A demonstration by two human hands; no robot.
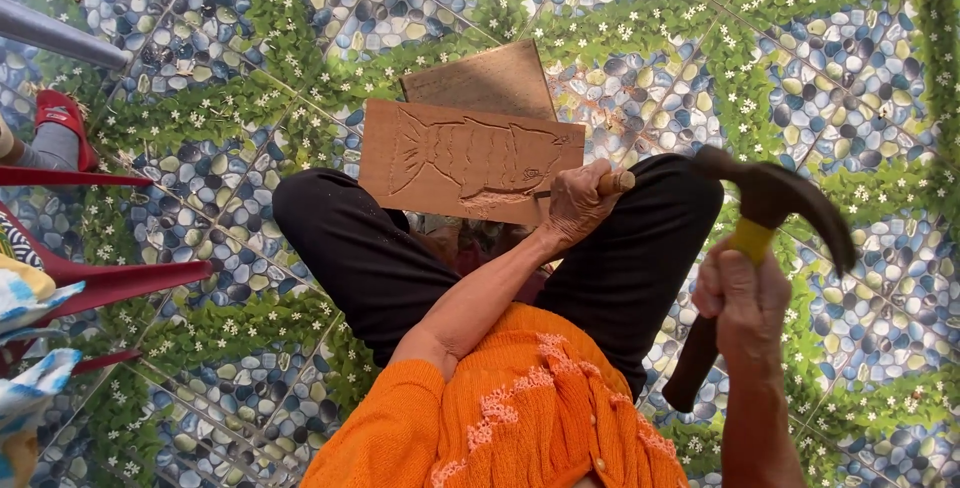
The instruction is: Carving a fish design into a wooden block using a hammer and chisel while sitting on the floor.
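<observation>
I see my left hand (578, 206) closed round a stiff wooden-handled chisel (610, 184) on the rigid fish-carved board (468, 160) across my lap, right hand (742, 298) gripping the top-heavy hammer (757, 238) mid-handle.

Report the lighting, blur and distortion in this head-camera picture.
Head view: even daylight, no glare and only faint shadows on the tiled floor. The hammer in the right hand is smeared by motion blur; the wooden board with the carved fish and the left hand on the chisel are sharp. The wide lens bends the tile lines towards the edges.
</observation>
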